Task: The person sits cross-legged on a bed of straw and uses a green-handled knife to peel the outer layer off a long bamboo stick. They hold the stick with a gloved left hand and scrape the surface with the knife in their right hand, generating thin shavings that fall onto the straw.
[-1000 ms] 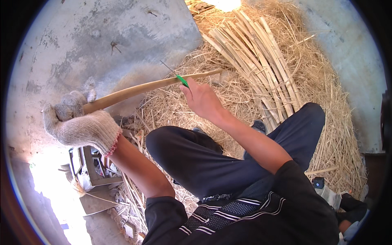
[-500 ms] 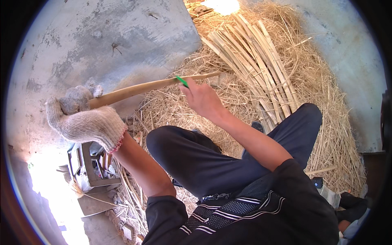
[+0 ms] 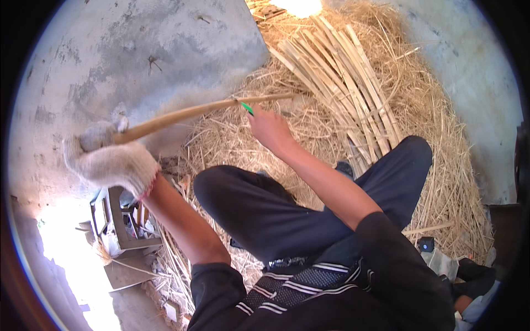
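My left hand, in a knitted off-white glove with a red-edged cuff, is wrapped round the thick end of a long, slightly bent bamboo strip. The strip slants up and away to the right, and its thin far end lies over the straw. My bare right hand is closed round a small green-handled tool, whose tip meets the strip past its middle. Whether the tool has a blade is too small to make out.
Straw shavings cover the floor around my bent legs. A bundle of split bamboo strips lies on them at the far right. Grey walls stand left and right. By my left elbow is a wooden stool-like frame; a small black box sits at lower right.
The strip has rolled in my left hand and shows a narrower side. Both hands have shifted slightly left in the picture, and the green tool stays against the strip.
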Motion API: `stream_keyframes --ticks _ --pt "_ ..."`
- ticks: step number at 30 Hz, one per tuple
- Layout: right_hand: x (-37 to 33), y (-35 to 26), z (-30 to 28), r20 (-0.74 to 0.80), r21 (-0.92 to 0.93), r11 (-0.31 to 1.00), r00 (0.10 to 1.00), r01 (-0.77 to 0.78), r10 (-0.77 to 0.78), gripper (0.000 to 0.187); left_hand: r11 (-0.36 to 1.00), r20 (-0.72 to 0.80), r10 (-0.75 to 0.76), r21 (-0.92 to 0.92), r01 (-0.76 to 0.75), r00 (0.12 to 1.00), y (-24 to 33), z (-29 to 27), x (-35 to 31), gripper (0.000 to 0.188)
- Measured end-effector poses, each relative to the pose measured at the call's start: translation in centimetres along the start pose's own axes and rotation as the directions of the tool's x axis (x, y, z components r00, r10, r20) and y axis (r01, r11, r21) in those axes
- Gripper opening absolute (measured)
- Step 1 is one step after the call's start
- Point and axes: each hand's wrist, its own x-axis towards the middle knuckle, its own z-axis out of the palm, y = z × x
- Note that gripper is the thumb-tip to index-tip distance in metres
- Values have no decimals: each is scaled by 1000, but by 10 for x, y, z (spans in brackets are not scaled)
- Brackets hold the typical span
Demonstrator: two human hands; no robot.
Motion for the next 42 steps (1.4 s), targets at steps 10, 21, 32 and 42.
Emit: stream_keyframes --ticks 10,21,32,42 --pt "-18 151 17 316 -284 873 821 -397 476 44 998 98 -41 43 36 994 5 -16 5 32" --pt "-47 -18 -77 133 300 951 990 -76 38 31 999 157 -42 -14 44 987 35 27 -28 34" --pt "-33 5 -53 68 240 964 993 -110 96 32 1000 218 -5 -5 6 976 28 26 -26 34" --pt "-1 108 28 -194 -211 967 975 -145 104 26 999 243 -3 -39 13 970 29 38 -39 34"
